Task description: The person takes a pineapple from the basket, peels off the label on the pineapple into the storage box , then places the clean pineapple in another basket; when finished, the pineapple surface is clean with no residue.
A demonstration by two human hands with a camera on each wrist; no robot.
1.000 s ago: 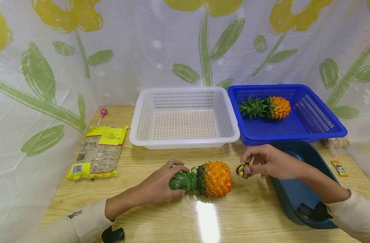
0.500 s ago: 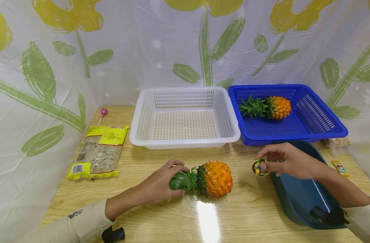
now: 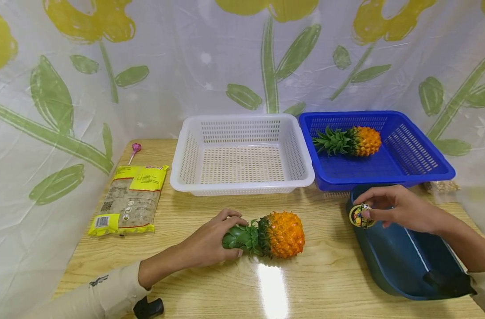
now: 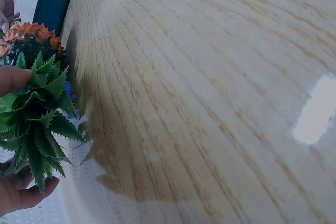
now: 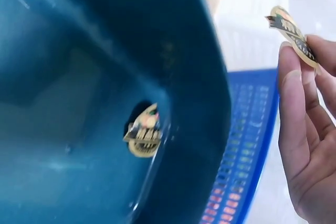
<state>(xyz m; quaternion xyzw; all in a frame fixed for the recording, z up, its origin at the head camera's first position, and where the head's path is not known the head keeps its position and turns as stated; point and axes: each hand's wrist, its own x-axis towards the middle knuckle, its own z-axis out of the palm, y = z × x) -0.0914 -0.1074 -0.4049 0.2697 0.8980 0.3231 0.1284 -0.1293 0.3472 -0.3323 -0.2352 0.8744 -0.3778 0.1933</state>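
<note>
Orange pineapple [image 3: 281,235] lies lengthwise, crown leftward in left hand [image 3: 210,241]; right hand [image 3: 397,208] pinches sticker [image 3: 361,215].

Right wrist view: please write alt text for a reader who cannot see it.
The right hand pinches a round printed label above a dark teal bin. A second such label shows on the bin's wall, and a blue basket sits beyond.

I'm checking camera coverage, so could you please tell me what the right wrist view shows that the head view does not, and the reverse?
Only the right wrist view shows a second label lying inside the dark blue bin. Only the head view shows the left hand gripping the table pineapple by its leaves, the white basket and the snack packet. Both show the right hand pinching a round label over that bin, and the blue basket.
</note>
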